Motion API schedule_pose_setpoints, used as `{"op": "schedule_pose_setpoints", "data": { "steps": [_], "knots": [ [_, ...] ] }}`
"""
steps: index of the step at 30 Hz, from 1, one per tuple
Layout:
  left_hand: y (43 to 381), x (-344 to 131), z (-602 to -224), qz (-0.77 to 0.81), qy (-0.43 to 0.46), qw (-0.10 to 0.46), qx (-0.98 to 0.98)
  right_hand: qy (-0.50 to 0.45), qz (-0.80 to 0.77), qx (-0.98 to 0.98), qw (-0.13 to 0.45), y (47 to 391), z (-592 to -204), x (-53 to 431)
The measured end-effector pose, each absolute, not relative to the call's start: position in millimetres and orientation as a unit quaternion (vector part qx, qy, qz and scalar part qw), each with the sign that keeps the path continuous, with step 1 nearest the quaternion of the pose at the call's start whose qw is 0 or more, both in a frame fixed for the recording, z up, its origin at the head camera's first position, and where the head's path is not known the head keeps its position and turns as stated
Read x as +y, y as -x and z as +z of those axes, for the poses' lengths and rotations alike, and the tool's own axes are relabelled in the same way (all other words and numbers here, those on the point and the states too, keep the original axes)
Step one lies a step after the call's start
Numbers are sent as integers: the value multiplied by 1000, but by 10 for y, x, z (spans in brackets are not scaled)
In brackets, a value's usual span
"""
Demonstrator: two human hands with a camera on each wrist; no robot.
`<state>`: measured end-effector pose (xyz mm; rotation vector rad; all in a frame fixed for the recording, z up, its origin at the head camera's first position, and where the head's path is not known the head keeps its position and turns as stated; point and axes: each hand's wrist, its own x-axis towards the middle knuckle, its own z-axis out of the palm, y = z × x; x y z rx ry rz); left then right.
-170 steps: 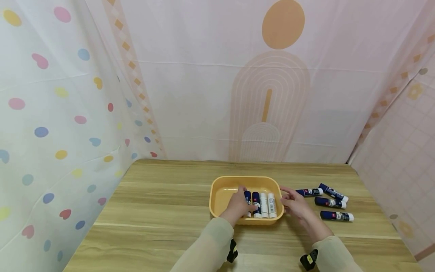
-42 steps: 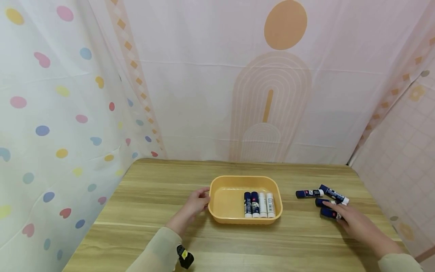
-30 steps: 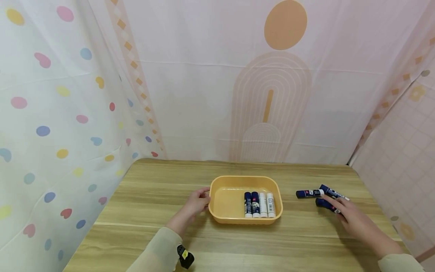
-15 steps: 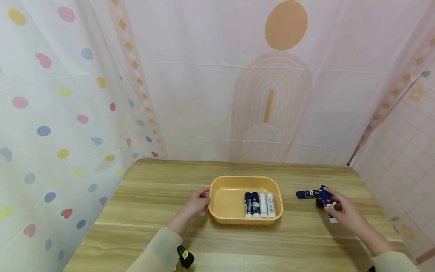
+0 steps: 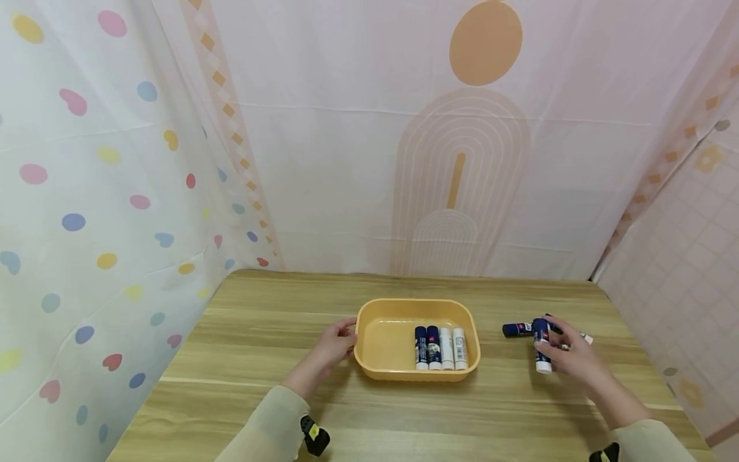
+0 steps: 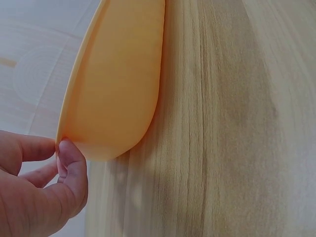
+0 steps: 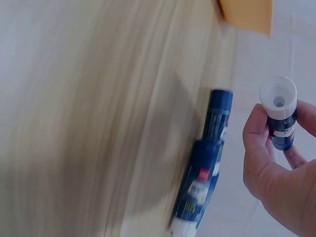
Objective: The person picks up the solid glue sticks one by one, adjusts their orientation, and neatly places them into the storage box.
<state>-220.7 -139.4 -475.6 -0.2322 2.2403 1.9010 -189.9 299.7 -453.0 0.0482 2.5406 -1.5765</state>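
Moved leftward: navy glue stick (image 5: 541,346), right of frame, clamped by fingers of right hand (image 5: 573,357); white end lowermost, apparently matching the four sticks (image 5: 433,346). Left hand (image 5: 330,350): fingers pinching orange tray (image 5: 385,345), centre, presumably steadying. Four sticks: side by side therein. Loose sticks (image 5: 516,330): counter (image 5: 260,359), behind, part-hidden.

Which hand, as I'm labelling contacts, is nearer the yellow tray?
Left. The left hand pinches the yellow tray at its left end; the right hand is apart, to the tray's right, holding a glue stick.
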Motion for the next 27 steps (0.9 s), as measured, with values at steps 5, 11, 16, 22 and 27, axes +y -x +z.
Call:
{"op": "schedule_pose_setpoints", "data": {
  "steps": [5, 11, 16, 22, 27],
  "knots": [
    [2209, -1400, -4746, 642, 76, 95, 757, -24, -542, 835, 92, 1936, -4494, 2818],
    [2223, -1410, -4745, 646, 78, 100, 753, -35, -546, 833, 74, 1998, -4447, 2520],
    [2228, -1408, -4737, 646, 72, 98, 754, -34, -572, 816, 71, 2037, -4367, 2227],
    [2227, -1398, -4738, 648, 77, 101, 751, -7, -601, 794, 90, 2046, -4341, 1834],
    [2222, -1405, -4759, 648, 78, 105, 750, -1, -605, 789, 102, 2067, -4385, 1547]
  ]
}}
